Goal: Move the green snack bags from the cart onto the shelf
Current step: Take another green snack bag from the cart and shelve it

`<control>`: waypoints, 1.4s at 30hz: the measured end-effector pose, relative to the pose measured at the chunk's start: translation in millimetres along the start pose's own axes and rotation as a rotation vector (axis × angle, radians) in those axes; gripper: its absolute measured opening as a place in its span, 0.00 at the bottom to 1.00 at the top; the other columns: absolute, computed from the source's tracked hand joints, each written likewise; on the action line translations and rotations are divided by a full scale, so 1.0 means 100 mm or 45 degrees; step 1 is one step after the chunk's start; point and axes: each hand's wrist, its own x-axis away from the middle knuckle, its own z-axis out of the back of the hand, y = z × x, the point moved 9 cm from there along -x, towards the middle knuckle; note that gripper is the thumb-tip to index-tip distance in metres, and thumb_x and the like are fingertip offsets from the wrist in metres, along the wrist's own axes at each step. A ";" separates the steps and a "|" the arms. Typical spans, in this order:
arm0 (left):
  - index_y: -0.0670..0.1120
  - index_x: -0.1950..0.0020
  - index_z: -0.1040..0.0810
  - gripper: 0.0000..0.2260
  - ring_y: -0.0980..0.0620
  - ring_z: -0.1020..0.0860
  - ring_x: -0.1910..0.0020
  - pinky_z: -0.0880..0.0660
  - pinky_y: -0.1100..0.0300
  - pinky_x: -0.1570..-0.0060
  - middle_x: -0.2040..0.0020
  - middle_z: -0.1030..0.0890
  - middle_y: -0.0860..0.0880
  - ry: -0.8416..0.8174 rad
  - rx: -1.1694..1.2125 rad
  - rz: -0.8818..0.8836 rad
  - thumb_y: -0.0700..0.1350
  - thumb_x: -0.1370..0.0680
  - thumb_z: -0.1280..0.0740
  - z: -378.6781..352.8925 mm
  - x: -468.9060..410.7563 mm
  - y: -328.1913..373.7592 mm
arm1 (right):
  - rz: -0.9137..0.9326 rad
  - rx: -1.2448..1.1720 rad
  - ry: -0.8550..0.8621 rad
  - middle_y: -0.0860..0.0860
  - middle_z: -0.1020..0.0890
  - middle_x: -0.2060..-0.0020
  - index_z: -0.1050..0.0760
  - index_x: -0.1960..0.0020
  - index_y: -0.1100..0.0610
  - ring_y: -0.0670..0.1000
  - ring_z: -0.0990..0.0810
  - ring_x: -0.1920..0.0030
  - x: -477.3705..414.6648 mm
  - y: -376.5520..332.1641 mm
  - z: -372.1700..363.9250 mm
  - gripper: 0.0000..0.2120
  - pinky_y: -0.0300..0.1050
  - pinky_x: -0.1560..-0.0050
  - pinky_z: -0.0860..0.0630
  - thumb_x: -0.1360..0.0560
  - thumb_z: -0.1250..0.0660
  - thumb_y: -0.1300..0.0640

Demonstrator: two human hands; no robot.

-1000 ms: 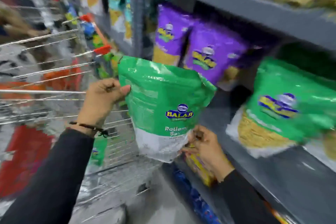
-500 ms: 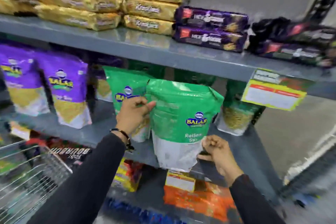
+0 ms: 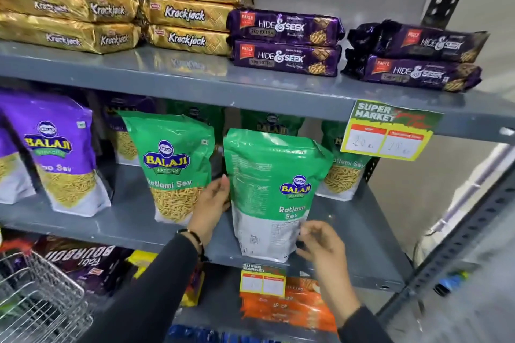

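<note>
A green Balaji Ratlami Sev snack bag (image 3: 267, 175) stands upright at the front of the grey middle shelf (image 3: 125, 227), its back side towards me. My left hand (image 3: 210, 205) grips the bag's left edge. My right hand (image 3: 320, 245) pinches its lower right corner, slightly blurred. Another green bag (image 3: 172, 164) stands just to the left, and more green bags (image 3: 344, 172) are behind and to the right. A corner of the wire cart (image 3: 41, 301) shows at the lower left.
Purple Balaji bags (image 3: 55, 153) fill the shelf's left end. Gold Krackjack packs (image 3: 184, 11) and purple Hide & Seek packs (image 3: 284, 42) lie on the shelf above. A yellow price tag (image 3: 387, 133) hangs from that shelf's edge. Orange packs (image 3: 287, 306) sit below.
I turned from the cart to face the shelf. The green bag travelled right and down until its base rests on the middle shelf, beside the other green bag.
</note>
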 end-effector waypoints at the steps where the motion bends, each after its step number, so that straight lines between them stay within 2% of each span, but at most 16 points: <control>1: 0.48 0.39 0.29 0.15 0.49 0.27 0.40 0.31 0.55 0.35 0.41 0.25 0.48 0.003 0.013 0.019 0.53 0.22 0.43 -0.02 0.04 -0.05 | -0.024 0.018 -0.096 0.51 0.18 0.54 0.23 0.51 0.54 0.52 0.21 0.52 0.06 0.02 -0.12 0.05 0.53 0.49 0.24 0.26 0.35 0.59; 4: 0.45 0.32 0.34 0.21 0.51 0.31 0.35 0.37 0.61 0.32 0.35 0.29 0.51 0.108 -0.139 -0.065 0.53 0.22 0.45 -0.01 0.06 -0.01 | -0.143 -0.005 -0.355 0.42 0.22 0.42 0.26 0.40 0.47 0.39 0.24 0.44 0.00 0.05 -0.40 0.20 0.47 0.39 0.29 0.30 0.39 0.44; 6: 0.44 0.34 0.29 0.20 0.56 0.31 0.39 0.35 0.74 0.43 0.40 0.29 0.54 0.195 -0.219 -0.181 0.53 0.22 0.45 -0.05 0.19 0.13 | -0.254 -0.093 -0.509 0.39 0.27 0.36 0.32 0.34 0.44 0.37 0.29 0.39 -0.11 0.03 -0.57 0.27 0.50 0.34 0.36 0.31 0.43 0.39; 9: 0.55 0.45 0.21 0.17 0.54 0.20 0.47 0.25 0.61 0.47 0.48 0.16 0.54 0.081 -0.215 -0.290 0.61 0.26 0.41 -0.29 0.49 0.03 | -0.207 -0.102 -0.426 0.39 0.36 0.30 0.37 0.31 0.42 0.41 0.39 0.31 -0.33 -0.06 -0.54 0.33 0.56 0.29 0.47 0.33 0.45 0.32; 13: 0.57 0.52 0.21 0.07 0.50 0.18 0.48 0.24 0.58 0.48 0.52 0.15 0.50 0.160 -0.002 -0.244 0.47 0.24 0.37 -0.20 0.46 -0.09 | 0.008 -0.223 -0.164 0.41 0.27 0.36 0.30 0.39 0.41 0.42 0.31 0.35 -0.40 -0.10 -0.23 0.36 0.57 0.38 0.31 0.42 0.39 0.24; 15: 0.52 0.45 0.24 0.10 0.50 0.22 0.42 0.27 0.63 0.46 0.44 0.20 0.50 0.194 0.003 -0.220 0.43 0.25 0.35 -0.04 0.23 -0.05 | 0.080 -0.243 -0.162 0.41 0.24 0.40 0.32 0.38 0.44 0.41 0.25 0.40 -0.36 -0.01 -0.18 0.41 0.51 0.43 0.26 0.46 0.35 0.25; 18: 0.49 0.30 0.37 0.26 0.54 0.33 0.34 0.32 0.57 0.36 0.34 0.31 0.54 -0.049 -0.147 -0.111 0.43 0.27 0.32 -0.10 -0.10 -0.12 | 0.133 -0.194 -0.233 0.49 0.22 0.40 0.32 0.37 0.49 0.50 0.24 0.39 -0.38 0.09 -0.27 0.35 0.47 0.43 0.23 0.39 0.27 0.39; 21: 0.51 0.30 0.37 0.30 0.49 0.30 0.33 0.31 0.50 0.34 0.31 0.30 0.50 -0.172 -0.134 -0.057 0.42 0.29 0.29 -0.16 -0.24 -0.27 | 0.093 -0.219 -0.273 0.52 0.19 0.42 0.29 0.38 0.54 0.52 0.21 0.41 -0.56 0.15 -0.36 0.34 0.42 0.49 0.20 0.40 0.24 0.45; 24: 0.49 0.36 0.31 0.27 0.43 0.24 0.40 0.24 0.54 0.44 0.39 0.23 0.43 0.002 -0.014 -0.096 0.39 0.33 0.26 -0.06 -0.33 -0.37 | 0.033 -0.226 -0.360 0.48 0.15 0.49 0.25 0.43 0.53 0.50 0.18 0.46 -0.81 0.14 -0.42 0.35 0.45 0.50 0.19 0.46 0.23 0.40; 28: 0.47 0.43 0.31 0.22 0.54 0.26 0.49 0.25 0.70 0.53 0.52 0.26 0.54 0.183 -0.019 -0.221 0.37 0.33 0.26 -0.03 -0.24 -0.30 | -0.020 -0.219 -0.470 0.44 0.14 0.58 0.25 0.48 0.52 0.50 0.19 0.52 -1.04 0.16 -0.50 0.10 0.41 0.59 0.19 0.29 0.33 0.57; 31: 0.48 0.43 0.32 0.23 0.52 0.28 0.46 0.27 0.65 0.50 0.51 0.27 0.55 0.208 -0.042 -0.211 0.39 0.33 0.26 -0.03 -0.22 -0.33 | -0.016 -0.221 -0.475 0.45 0.14 0.55 0.25 0.47 0.52 0.50 0.18 0.50 -1.02 0.16 -0.51 0.22 0.40 0.56 0.19 0.38 0.26 0.46; 33: 0.48 0.42 0.32 0.24 0.52 0.28 0.44 0.27 0.64 0.49 0.50 0.27 0.55 0.195 -0.056 -0.192 0.40 0.33 0.26 -0.02 -0.21 -0.33 | 0.008 -0.217 -0.412 0.47 0.16 0.48 0.27 0.42 0.49 0.50 0.20 0.45 -0.99 0.18 -0.49 0.29 0.45 0.49 0.21 0.40 0.24 0.44; 35: 0.49 0.41 0.32 0.25 0.53 0.27 0.44 0.26 0.67 0.50 0.47 0.26 0.55 0.172 -0.094 -0.191 0.41 0.33 0.26 0.00 -0.19 -0.31 | 0.149 -0.237 -0.189 0.48 0.23 0.40 0.33 0.36 0.44 0.48 0.24 0.39 -0.93 0.14 -0.40 0.26 0.47 0.42 0.26 0.31 0.29 0.56; 38: 0.51 0.43 0.31 0.24 0.55 0.25 0.46 0.26 0.73 0.51 0.45 0.25 0.54 0.192 -0.153 -0.241 0.41 0.34 0.25 0.14 -0.08 -0.18 | 0.451 -0.187 0.408 0.41 0.28 0.49 0.37 0.41 0.37 0.35 0.28 0.52 -0.53 -0.09 -0.20 0.22 0.30 0.52 0.31 0.30 0.33 0.53; 40: 0.52 0.46 0.29 0.20 0.55 0.23 0.48 0.25 0.73 0.53 0.45 0.24 0.51 0.206 -0.149 -0.250 0.39 0.33 0.26 0.33 0.07 -0.11 | 0.598 -0.215 0.406 0.39 0.27 0.54 0.36 0.43 0.43 0.35 0.29 0.58 -0.22 -0.21 -0.42 0.18 0.28 0.57 0.31 0.31 0.35 0.48; 42: 0.51 0.48 0.26 0.17 0.54 0.21 0.52 0.24 0.69 0.54 0.46 0.21 0.50 0.238 -0.136 -0.254 0.39 0.33 0.26 0.61 0.30 -0.06 | 0.694 -0.200 0.186 0.36 0.25 0.57 0.36 0.43 0.43 0.37 0.27 0.58 0.01 -0.30 -0.82 0.16 0.29 0.55 0.30 0.28 0.36 0.47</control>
